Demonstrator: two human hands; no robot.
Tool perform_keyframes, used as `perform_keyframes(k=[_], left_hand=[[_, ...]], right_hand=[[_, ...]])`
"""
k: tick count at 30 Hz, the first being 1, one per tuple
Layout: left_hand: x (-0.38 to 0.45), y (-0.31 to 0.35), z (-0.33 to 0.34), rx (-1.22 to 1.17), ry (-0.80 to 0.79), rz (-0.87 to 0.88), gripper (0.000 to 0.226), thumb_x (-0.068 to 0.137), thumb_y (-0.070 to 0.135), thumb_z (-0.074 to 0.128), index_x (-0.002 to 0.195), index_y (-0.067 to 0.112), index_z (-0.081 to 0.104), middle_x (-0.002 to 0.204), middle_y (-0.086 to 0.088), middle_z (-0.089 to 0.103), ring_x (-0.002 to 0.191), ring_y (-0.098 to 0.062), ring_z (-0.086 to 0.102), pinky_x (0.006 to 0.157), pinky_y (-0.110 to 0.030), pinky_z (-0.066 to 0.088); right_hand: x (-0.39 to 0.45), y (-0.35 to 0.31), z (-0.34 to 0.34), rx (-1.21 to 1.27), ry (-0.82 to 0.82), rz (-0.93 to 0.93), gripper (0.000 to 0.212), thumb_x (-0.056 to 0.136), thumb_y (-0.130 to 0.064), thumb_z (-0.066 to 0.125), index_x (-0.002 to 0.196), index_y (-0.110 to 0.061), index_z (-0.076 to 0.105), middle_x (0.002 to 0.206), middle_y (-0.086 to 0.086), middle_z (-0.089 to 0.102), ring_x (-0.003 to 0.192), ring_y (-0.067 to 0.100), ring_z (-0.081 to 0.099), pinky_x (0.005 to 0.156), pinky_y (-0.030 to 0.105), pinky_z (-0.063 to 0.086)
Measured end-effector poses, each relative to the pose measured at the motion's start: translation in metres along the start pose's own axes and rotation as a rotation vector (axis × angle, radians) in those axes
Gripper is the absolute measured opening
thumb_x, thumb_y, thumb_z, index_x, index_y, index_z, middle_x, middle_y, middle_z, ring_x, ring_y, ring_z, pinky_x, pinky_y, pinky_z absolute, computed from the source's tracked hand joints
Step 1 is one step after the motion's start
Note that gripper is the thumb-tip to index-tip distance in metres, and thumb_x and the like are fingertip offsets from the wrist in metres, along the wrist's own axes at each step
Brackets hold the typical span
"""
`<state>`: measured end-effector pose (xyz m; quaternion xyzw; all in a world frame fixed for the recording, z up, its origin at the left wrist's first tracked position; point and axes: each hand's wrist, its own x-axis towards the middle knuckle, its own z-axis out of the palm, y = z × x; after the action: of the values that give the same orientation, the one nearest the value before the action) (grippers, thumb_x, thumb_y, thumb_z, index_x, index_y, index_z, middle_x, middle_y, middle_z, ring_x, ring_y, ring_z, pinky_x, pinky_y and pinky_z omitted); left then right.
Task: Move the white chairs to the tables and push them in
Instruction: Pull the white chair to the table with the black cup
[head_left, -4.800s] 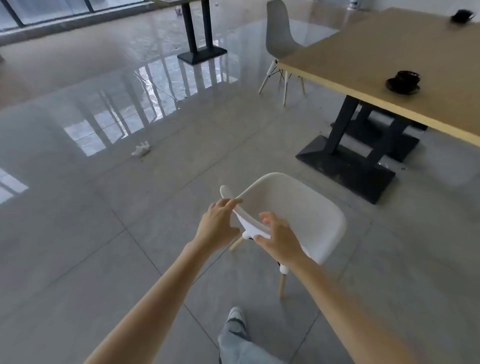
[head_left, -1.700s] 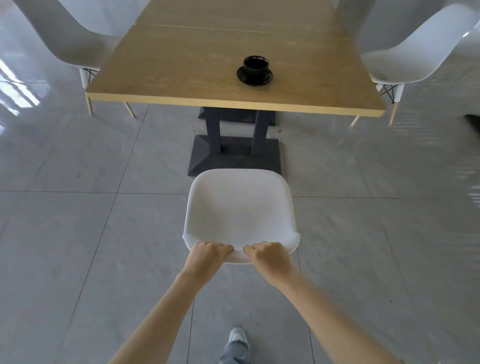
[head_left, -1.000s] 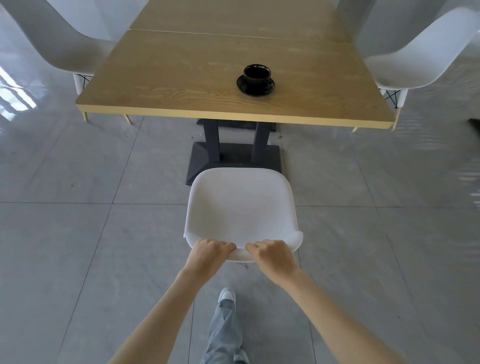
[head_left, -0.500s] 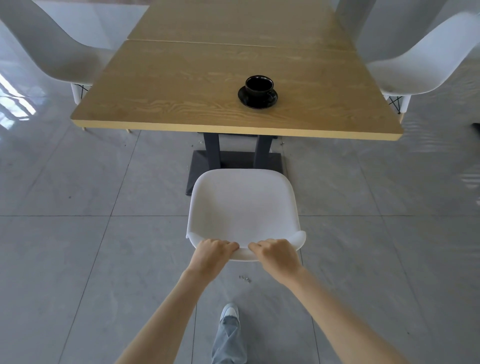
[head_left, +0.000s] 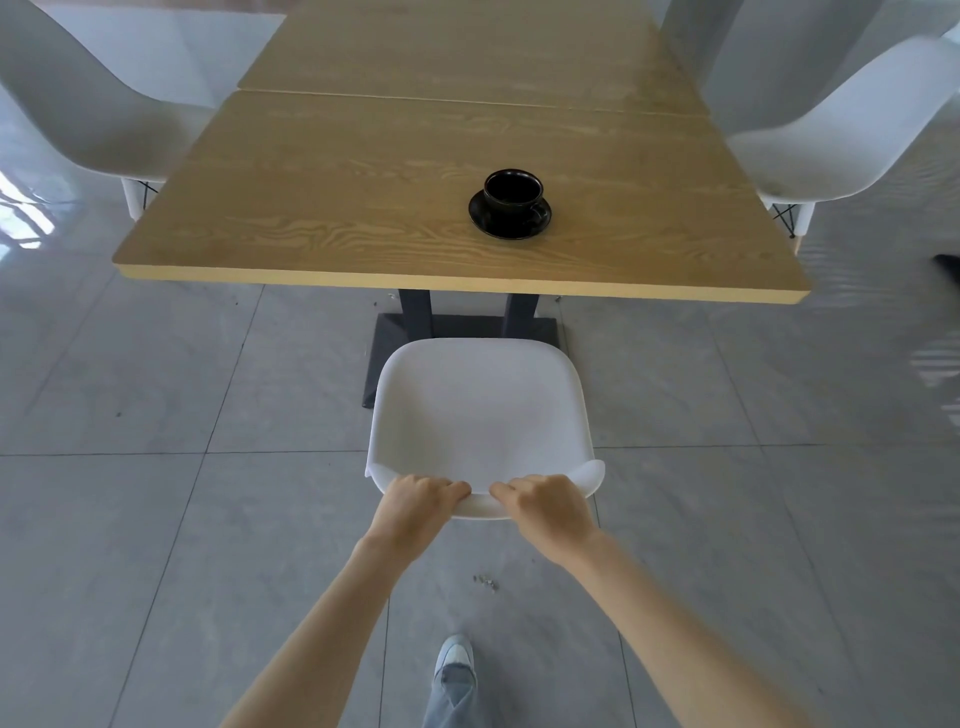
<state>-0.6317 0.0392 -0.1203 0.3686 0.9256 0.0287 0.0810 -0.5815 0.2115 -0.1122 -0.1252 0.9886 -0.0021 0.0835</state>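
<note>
A white shell chair (head_left: 480, 410) stands in front of me, its seat facing the wooden table (head_left: 363, 228). My left hand (head_left: 418, 512) and my right hand (head_left: 545, 512) both grip the top edge of its backrest, side by side. The seat's front edge is a little short of the table's near edge, above the black table base (head_left: 387, 338). The chair's legs are hidden under the seat.
A black cup on a black saucer (head_left: 511, 202) sits on the table near its front edge. One white chair (head_left: 88, 114) stands at the table's left side, another (head_left: 831, 135) at the right. Grey tiled floor lies all around. My shoe (head_left: 454, 657) is below.
I turned the chair from beside the table to face its near edge. Over the last second the chair and I have moved closer to the table.
</note>
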Motion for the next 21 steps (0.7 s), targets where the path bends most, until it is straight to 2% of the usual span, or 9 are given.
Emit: perform_keyframes(k=[4, 10, 21], left_hand=[[0.007, -0.003, -0.004, -0.006, -0.010, -0.001, 0.039, 0.019, 0.008, 0.078, 0.048, 0.024, 0.057, 0.033, 0.008, 0.051, 0.025, -0.009, 0.046, 0.028, -0.011, 0.026], [0.021, -0.010, -0.009, 0.000, -0.021, -0.004, 0.038, 0.022, 0.012, 0.081, 0.050, 0.027, 0.059, 0.034, 0.008, 0.051, 0.025, -0.009, 0.046, 0.029, -0.011, 0.026], [0.027, -0.003, -0.006, -0.001, -0.037, 0.025, 0.033, 0.031, 0.019, 0.083, 0.051, 0.026, 0.057, 0.035, 0.007, 0.052, 0.027, -0.010, 0.049, 0.030, -0.013, 0.028]], right_hand=[[0.008, 0.004, -0.003, 0.001, -0.006, -0.002, 0.041, 0.023, -0.004, 0.079, 0.052, -0.022, 0.058, 0.034, -0.005, 0.049, 0.027, 0.011, 0.047, 0.032, 0.017, 0.020], [0.019, 0.011, -0.009, 0.003, 0.018, -0.002, 0.040, 0.020, -0.005, 0.078, 0.050, -0.022, 0.058, 0.034, -0.005, 0.049, 0.026, 0.012, 0.047, 0.038, 0.014, 0.015], [0.017, 0.021, -0.009, -0.042, -0.012, -0.005, 0.040, 0.023, -0.007, 0.079, 0.054, -0.023, 0.061, 0.035, -0.006, 0.050, 0.028, 0.010, 0.048, 0.035, 0.013, 0.019]])
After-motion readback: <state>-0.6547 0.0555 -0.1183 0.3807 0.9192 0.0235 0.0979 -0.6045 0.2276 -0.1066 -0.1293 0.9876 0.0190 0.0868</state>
